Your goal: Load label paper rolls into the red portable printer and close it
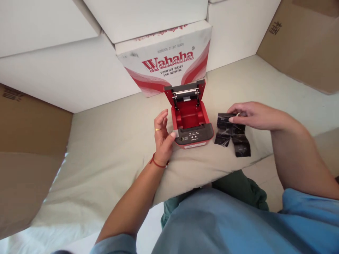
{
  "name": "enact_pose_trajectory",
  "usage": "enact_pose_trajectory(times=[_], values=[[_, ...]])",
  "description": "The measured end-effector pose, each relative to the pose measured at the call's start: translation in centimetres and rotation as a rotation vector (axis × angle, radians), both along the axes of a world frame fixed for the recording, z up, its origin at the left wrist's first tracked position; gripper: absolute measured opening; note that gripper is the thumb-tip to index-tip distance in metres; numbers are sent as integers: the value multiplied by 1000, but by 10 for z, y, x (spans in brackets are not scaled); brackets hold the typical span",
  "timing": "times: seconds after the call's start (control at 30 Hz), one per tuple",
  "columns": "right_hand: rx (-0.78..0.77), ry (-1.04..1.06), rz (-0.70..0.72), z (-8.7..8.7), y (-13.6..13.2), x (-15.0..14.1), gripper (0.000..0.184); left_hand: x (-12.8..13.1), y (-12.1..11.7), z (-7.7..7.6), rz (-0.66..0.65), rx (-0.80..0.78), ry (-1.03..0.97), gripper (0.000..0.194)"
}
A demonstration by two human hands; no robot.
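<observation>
A small red and black label or receipt printer [192,121] sits on the cloth with its lid raised, and its red inner bay shows no paper roll. My left hand [162,135] is at its left side, fingers stretched upward and apart. Its thumb tip touches a small grey tab [176,133] at the printer's front left corner. To the right of the printer, my right hand [246,114] pinches the upper edge of a creased, shiny black strip [233,130]. Folded sections of the strip hang or lie on the cloth; its exact kind is unclear.
A white and red Wahaha water carton [169,60] stands directly behind the raised lid. White boxes [66,77] line the back. Brown cardboard boxes [26,141] stand at left and at far right. A beige cloth [106,141] covers the surface, whose front edge is near my lap.
</observation>
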State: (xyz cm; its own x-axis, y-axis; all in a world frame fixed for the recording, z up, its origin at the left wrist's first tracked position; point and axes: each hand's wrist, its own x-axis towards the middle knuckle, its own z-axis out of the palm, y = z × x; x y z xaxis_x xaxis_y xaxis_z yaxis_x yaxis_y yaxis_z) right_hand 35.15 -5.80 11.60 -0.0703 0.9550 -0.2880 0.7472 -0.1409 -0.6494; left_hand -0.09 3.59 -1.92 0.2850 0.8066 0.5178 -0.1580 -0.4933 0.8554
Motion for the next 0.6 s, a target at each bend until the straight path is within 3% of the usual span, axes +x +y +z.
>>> enact_pose_trajectory(times=[0.07,0.13,0.27,0.37,0.47,0.6], values=[[-39,-1,-7,-24,6,-2,42,-6,-8,13,-5,221,165,73],[-9,-28,-26,-38,10,-8,44,-12,-15,29,-84,348,387,75],[170,-155,-181,-41,6,-1,50,-18,-22,51,-81,468,664,75],[192,-318,-224,-42,-5,25,53,-14,-28,53,-43,460,686,68],[123,-329,-129,-51,-15,45,55,-7,-36,50,-5,444,659,70],[154,-270,25,-62,-23,46,50,-4,-43,51,34,449,625,71]])
